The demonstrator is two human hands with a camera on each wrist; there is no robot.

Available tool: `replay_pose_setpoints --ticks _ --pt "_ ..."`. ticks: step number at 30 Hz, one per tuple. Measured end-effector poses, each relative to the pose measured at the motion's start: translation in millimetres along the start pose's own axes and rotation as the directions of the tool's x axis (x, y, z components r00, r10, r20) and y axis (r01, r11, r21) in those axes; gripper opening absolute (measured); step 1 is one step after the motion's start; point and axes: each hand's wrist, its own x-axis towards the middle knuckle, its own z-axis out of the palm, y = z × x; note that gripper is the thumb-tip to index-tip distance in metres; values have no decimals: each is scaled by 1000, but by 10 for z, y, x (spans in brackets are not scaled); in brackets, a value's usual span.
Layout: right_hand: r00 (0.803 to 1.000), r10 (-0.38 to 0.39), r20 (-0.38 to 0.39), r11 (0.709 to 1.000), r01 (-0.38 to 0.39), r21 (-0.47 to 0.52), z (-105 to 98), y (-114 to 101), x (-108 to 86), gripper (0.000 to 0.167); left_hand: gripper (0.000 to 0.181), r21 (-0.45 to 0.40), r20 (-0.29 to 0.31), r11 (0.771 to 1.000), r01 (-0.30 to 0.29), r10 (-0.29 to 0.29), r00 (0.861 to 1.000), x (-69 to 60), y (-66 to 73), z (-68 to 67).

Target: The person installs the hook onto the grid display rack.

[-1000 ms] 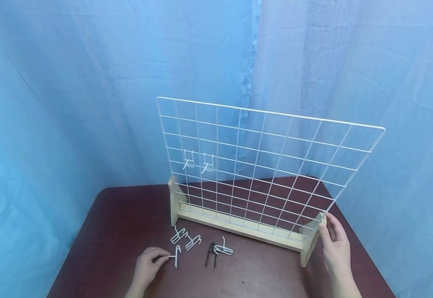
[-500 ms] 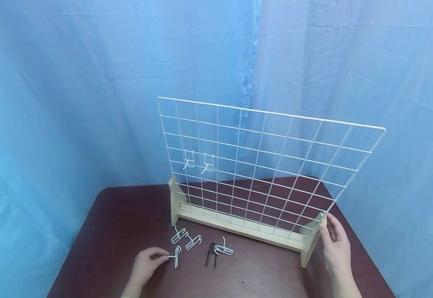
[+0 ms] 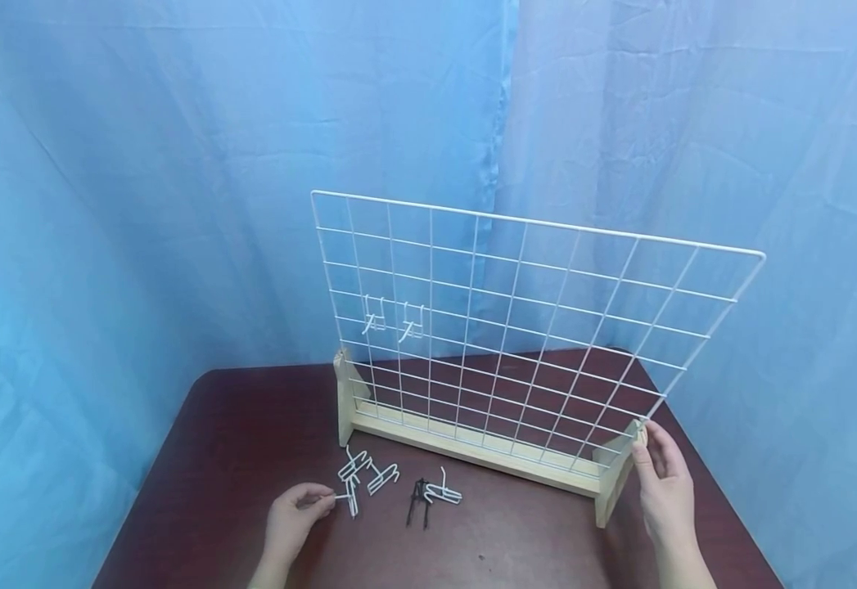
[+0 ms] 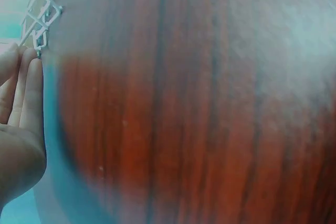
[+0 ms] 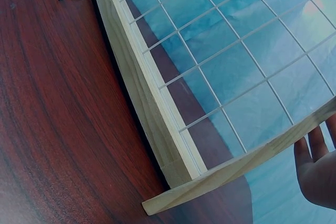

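Two hands work at one tabletop point(image 3: 244, 433), both bare. The left hand point(image 3: 295, 515) pinches one white wire hook point(image 3: 352, 499) by its projecting prong, between thumb and fingers, low over the near left part of the table. The right hand point(image 3: 665, 491) grips one upright end piece point(image 3: 615, 478) of a wooden stand near its top, thumb on the near side; in the right wrist view its fingers show along the wood's outer edge.

Six white hooks can be counted in all. One is the pinched one. Three others lie on the table in front of the stand: a first loose hook point(image 3: 354, 466) just beyond the held one, a second loose hook point(image 3: 382, 478) just to its right, and a third loose hook point(image 3: 443, 493) farther right. The held hook overlaps the first in the head view; whether they touch cannot be told. Two hang side by side on one wire grid point(image 3: 471, 290), a left hung hook point(image 3: 375, 317) and a right hung hook point(image 3: 412, 324), on the same horizontal wire.

Black wire hardware point(image 3: 421, 488) with two prongs lies beside the third loose hook; whether it is one piece or two is unclear. The grid stands in the stand, which has two end pieces and one crossbeam point(image 3: 472, 448).
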Motion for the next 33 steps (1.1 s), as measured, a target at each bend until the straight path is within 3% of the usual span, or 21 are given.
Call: replay_pose_setpoints --ticks 6,11,20,24,33 --pt "1000 -2 -2 1000 2 -6 0 2 7 49 13 97 -35 994 -44 47 998 2 123 -9" --pt "1000 0 -2 1000 0 -5 3 5 12 49 11 207 -80 973 -106 125 989 -25 297 -10" --pt "1000 -10 -11 1000 10 3 3 2 7 48 14 142 -151 942 -305 325 933 -48 667 -4" --pt "1000 -9 -9 1000 9 9 6 -7 2 48 14 136 -181 925 -354 375 909 -52 824 -13" --pt "1000 4 -8 1000 -4 10 4 -14 6 48 15 173 -214 897 -407 438 873 -64 1121 -10"
